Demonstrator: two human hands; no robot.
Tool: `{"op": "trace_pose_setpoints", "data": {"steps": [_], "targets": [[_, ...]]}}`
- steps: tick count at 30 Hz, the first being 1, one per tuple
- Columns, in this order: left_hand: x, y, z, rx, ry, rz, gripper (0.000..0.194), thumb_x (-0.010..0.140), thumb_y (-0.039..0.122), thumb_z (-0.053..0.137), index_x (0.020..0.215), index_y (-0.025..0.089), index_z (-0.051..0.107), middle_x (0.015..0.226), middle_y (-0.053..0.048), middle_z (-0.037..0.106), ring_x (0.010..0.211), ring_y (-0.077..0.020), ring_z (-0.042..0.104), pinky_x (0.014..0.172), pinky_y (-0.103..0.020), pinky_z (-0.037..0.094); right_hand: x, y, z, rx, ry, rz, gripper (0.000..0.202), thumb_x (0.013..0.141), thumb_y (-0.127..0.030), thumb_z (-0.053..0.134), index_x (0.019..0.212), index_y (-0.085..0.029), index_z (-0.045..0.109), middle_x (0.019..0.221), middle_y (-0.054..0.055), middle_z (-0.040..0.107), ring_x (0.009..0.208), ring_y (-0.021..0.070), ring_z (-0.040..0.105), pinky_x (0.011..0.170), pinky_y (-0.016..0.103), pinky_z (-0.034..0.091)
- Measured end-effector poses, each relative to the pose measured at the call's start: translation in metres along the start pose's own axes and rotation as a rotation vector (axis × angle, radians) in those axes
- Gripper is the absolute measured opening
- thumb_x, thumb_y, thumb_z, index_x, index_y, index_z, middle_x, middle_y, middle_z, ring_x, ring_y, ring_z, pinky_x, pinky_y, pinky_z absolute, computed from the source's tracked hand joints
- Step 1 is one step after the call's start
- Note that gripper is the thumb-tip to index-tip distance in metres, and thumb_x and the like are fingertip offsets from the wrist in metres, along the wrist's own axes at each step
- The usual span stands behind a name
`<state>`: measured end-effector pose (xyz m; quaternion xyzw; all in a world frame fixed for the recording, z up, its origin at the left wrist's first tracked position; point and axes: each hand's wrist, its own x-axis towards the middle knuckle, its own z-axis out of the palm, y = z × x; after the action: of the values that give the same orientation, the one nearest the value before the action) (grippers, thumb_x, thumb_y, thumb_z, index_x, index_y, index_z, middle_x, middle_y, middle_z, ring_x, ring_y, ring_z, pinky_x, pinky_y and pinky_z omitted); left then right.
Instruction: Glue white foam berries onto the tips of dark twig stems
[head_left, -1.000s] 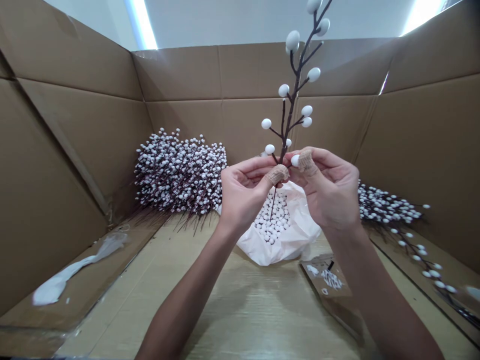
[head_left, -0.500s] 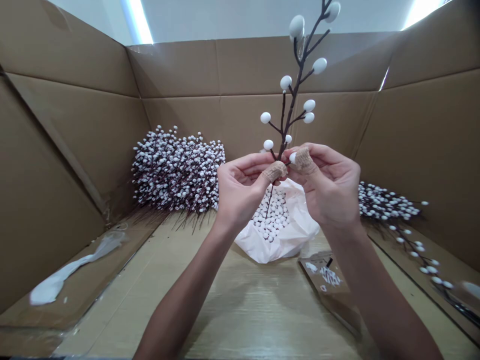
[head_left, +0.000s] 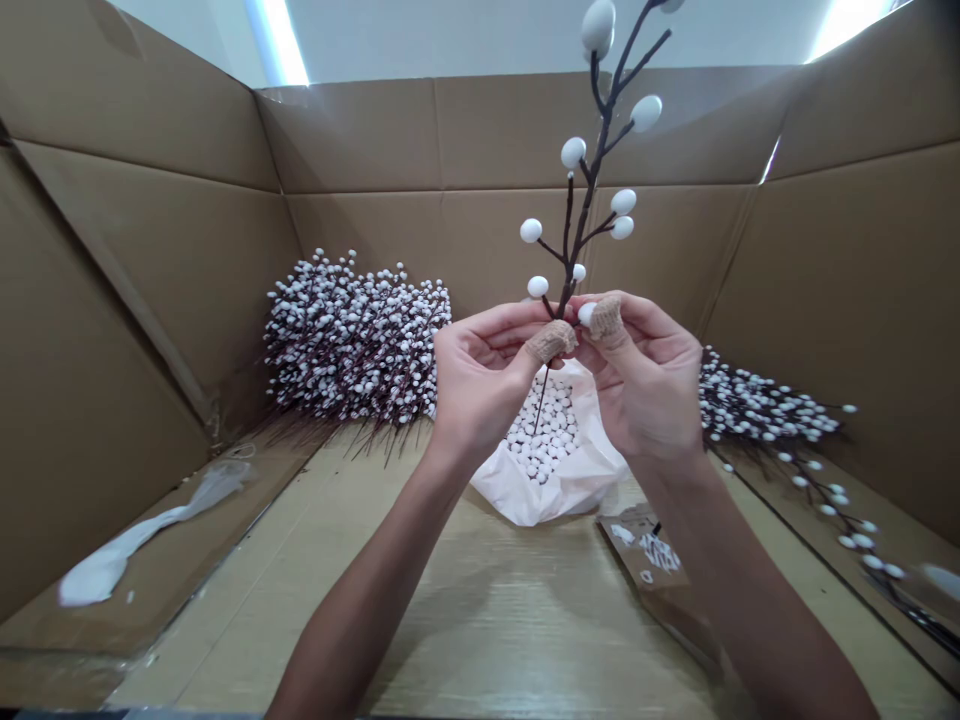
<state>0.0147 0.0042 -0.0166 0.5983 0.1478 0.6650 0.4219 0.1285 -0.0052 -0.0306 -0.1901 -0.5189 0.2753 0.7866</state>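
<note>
Two hands [head_left: 484, 375], one white-berried branch [head_left: 587, 190], near upright, top leaning right

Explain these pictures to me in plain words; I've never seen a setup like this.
No machine here, just a person working by hand. One camera, worn on the head and looking forward and down, takes every picture. The left hand holds a dark stem dotted with white beads. The right hand pinches one white bead beside that stem; whether it is attached is hidden. Both thumbs wear tan wraps. On the table, a white plastic bag holds loose beads. A big pile of beaded stems lies left, a smaller pile right. A brown piece bearing white scraps lies near the right forearm. Cardboard walls stand behind and on both sides.
</note>
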Motion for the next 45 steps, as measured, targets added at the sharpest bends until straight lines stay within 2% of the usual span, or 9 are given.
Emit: {"op": "trace_pose_setpoints", "data": {"steps": [12,19,26,30,34,37,41,45], "targets": [[0.0,0.003,0.002,0.011,-0.027,-0.001,0.016,0.064,0.027,0.082,0.074,0.018,0.073,0.068,-0.003,0.073,0.063,-0.0179,0.07,0.063,-0.03,0.059,-0.001,0.005,0.0,0.072,-0.002,0.042,0.011,0.073,-0.034,0.075,0.08,-0.027,0.07,0.085,-0.003,0.073,0.081,0.0145,0.069,0.075,0.031,0.058],[-0.001,0.005,0.001,0.021,-0.051,-0.003,0.017,0.063,0.027,0.082,0.077,0.019,0.073,0.07,-0.003,0.073,0.062,-0.0173,0.069,0.063,-0.031,0.059,0.0,0.01,-0.002,0.074,-0.035,0.079,0.007,0.076,-0.033,0.071,0.081,-0.028,0.07,0.087,-0.004,0.073,0.077,0.0123,0.068,0.073,0.029,0.058],[0.002,0.008,-0.001,-0.004,-0.076,0.013,0.019,0.064,0.028,0.082,0.078,0.019,0.072,0.069,-0.002,0.074,0.058,-0.0152,0.068,0.063,-0.028,0.06,-0.002,0.0,0.001,0.109,-0.042,0.042,0.007,0.075,-0.032,0.074,0.079,-0.028,0.07,0.085,-0.004,0.072,0.078,0.0129,0.068,0.072,0.029,0.058],[0.005,0.008,-0.005,-0.069,-0.129,-0.084,0.025,0.062,0.027,0.083,0.083,0.019,0.071,0.065,-0.001,0.072,0.058,-0.0155,0.068,0.064,-0.028,0.06,0.001,-0.005,-0.003,0.078,-0.094,0.063,0.008,0.077,-0.035,0.071,0.083,-0.029,0.07,0.09,-0.003,0.072,0.083,0.0135,0.068,0.076,0.03,0.057],[0.008,0.004,-0.01,-0.219,-0.223,-0.19,0.031,0.065,0.022,0.082,0.092,0.018,0.067,0.067,-0.002,0.072,0.059,-0.0137,0.069,0.064,-0.024,0.059,0.008,-0.011,-0.012,0.142,-0.135,0.136,0.023,0.086,-0.044,0.059,0.087,-0.025,0.071,0.091,0.001,0.071,0.089,0.0151,0.067,0.082,0.032,0.056],[0.011,-0.006,-0.013,-0.382,-0.331,-0.301,0.033,0.068,0.019,0.08,0.096,0.017,0.064,0.069,-0.002,0.072,0.062,-0.0119,0.069,0.062,-0.02,0.057,0.013,-0.016,-0.02,0.167,-0.2,0.236,0.019,0.085,-0.036,0.061,0.084,-0.021,0.072,0.09,0.003,0.071,0.087,0.0146,0.066,0.084,0.031,0.056],[0.012,-0.023,-0.014,-0.577,-0.399,-0.439,0.039,0.063,0.018,0.084,0.095,0.015,0.061,0.067,0.0,0.069,0.059,-0.0087,0.066,0.06,-0.015,0.053,0.016,-0.019,-0.026,0.146,-0.347,0.381,0.015,0.083,-0.029,0.064,0.093,-0.021,0.073,0.1,0.004,0.07,0.094,0.016,0.065,0.087,0.03,0.054],[0.009,-0.033,-0.013,-0.712,-0.43,-0.491,0.035,0.062,0.017,0.085,0.085,0.016,0.058,0.062,0.003,0.066,0.056,-0.0054,0.062,0.059,-0.011,0.05,0.017,-0.019,-0.027,0.115,-0.275,0.357,0.015,0.084,-0.03,0.064,0.094,-0.021,0.072,0.104,0.004,0.068,0.101,0.0161,0.063,0.094,0.03,0.05]]}}
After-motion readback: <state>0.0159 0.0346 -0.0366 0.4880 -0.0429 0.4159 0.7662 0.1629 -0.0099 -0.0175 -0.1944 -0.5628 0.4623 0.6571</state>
